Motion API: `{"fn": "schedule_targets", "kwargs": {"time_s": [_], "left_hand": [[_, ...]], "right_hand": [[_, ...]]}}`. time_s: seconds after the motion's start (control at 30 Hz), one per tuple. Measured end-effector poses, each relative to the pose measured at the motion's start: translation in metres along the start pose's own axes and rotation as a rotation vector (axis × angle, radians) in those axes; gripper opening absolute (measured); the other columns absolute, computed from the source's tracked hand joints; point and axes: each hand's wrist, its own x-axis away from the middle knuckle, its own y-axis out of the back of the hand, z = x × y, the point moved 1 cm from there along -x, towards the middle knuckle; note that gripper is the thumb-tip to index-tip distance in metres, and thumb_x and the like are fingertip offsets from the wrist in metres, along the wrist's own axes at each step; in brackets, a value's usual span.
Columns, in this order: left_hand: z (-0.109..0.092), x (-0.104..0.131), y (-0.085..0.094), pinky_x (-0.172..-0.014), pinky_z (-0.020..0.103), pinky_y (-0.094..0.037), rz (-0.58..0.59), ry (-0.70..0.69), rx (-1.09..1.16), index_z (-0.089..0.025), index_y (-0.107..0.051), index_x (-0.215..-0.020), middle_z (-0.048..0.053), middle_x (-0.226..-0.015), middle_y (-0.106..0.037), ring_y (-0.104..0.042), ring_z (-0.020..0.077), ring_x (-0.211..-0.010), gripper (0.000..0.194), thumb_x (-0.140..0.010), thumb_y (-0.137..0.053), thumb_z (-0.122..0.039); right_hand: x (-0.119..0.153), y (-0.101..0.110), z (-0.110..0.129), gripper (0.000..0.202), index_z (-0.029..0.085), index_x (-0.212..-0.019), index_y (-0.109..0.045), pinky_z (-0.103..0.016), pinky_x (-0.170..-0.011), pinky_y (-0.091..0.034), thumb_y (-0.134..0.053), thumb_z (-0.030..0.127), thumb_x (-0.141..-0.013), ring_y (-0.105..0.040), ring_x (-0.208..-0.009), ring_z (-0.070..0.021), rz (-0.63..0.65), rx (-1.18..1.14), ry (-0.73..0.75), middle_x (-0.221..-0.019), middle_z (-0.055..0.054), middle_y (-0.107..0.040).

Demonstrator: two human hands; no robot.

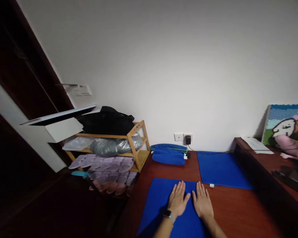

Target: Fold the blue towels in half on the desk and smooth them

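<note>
A blue cloth (157, 200) lies spread flat on the reddish-brown table (238, 211). My left hand (178, 200), with a watch (168, 214) on its wrist, rests palm down on this cloth, fingers stretched out. Beside it my right hand (202, 201) lies flat along the cloth's right edge, thumb out to the left. Neither hand grips anything. Farther back on the right, a second blue cloth (222, 168) is spread out with a small white tag at its near edge. A folded blue bundle (168, 156) sits near the wall, left of that cloth.
A black charger (188, 140) is plugged in at the wall, its cable running right. To the left stands a wooden rack (136, 145) with a black bag (106, 122) and lilac clogs (114, 163). On the raised right ledge are a pink plush toy (294, 150) and a fuzzy picture (283, 122).
</note>
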Motion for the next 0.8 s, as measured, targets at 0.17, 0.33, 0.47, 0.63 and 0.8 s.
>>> {"fn": "schedule_targets", "kwargs": {"time_s": [0.17, 0.33, 0.47, 0.63, 0.8], "left_hand": [[0.089, 0.022, 0.037, -0.128, 0.049, -0.023, 0.029, 0.180, -0.063, -0.020, -0.021, -0.163, 0.006, -0.168, -0.027, -0.024, 0.0234, -0.156, 0.070, -0.105, -0.015, -0.059], [0.140, 0.032, 0.049, -0.128, 0.045, -0.023, 0.014, 0.286, -0.105, -0.018, -0.025, -0.162, 0.007, -0.168, -0.028, -0.023, 0.0221, -0.156, 0.074, -0.104, -0.014, -0.063], [0.146, 0.034, 0.045, -0.128, 0.044, -0.023, -0.009, 0.293, -0.099, -0.016, -0.027, -0.162, 0.008, -0.168, -0.028, -0.023, 0.0226, -0.156, 0.076, -0.104, -0.015, -0.063], [0.128, 0.031, 0.049, -0.128, 0.050, -0.023, -0.105, 0.228, -0.109, -0.018, -0.020, -0.164, 0.009, -0.167, -0.032, -0.027, 0.0261, -0.155, 0.070, -0.105, -0.019, -0.058], [0.044, 0.007, 0.027, -0.128, 0.041, -0.025, -0.088, 0.001, -0.047, -0.023, -0.020, -0.164, 0.002, -0.168, -0.030, -0.027, 0.0204, -0.155, 0.066, -0.106, -0.022, -0.055]], "right_hand": [[0.001, 0.003, 0.002, 0.076, 0.008, -0.161, -0.014, -0.041, -0.129, -0.008, -0.010, 0.053, -0.100, -0.009, -0.158, -0.0213, 0.024, 0.011, -0.033, -0.170, -0.005, -0.014], [0.001, 0.000, 0.000, 0.077, 0.009, -0.161, -0.013, -0.040, -0.129, -0.008, -0.009, 0.056, -0.100, -0.009, -0.158, -0.0207, 0.021, 0.007, -0.037, -0.171, -0.004, -0.014], [0.000, 0.000, 0.000, 0.077, 0.009, -0.161, -0.012, -0.040, -0.130, -0.008, -0.009, 0.055, -0.100, -0.009, -0.158, -0.0203, 0.018, 0.016, -0.042, -0.171, -0.004, -0.012], [0.001, 0.003, 0.003, 0.076, 0.009, -0.161, -0.015, -0.040, -0.129, -0.010, -0.010, 0.054, -0.100, -0.010, -0.158, -0.0204, 0.010, 0.012, -0.044, -0.171, -0.005, -0.014], [0.001, 0.005, 0.003, 0.075, 0.007, -0.161, -0.017, -0.041, -0.129, -0.011, -0.012, 0.052, -0.101, -0.012, -0.158, -0.0217, 0.016, 0.035, -0.030, -0.170, -0.007, -0.015]]}}
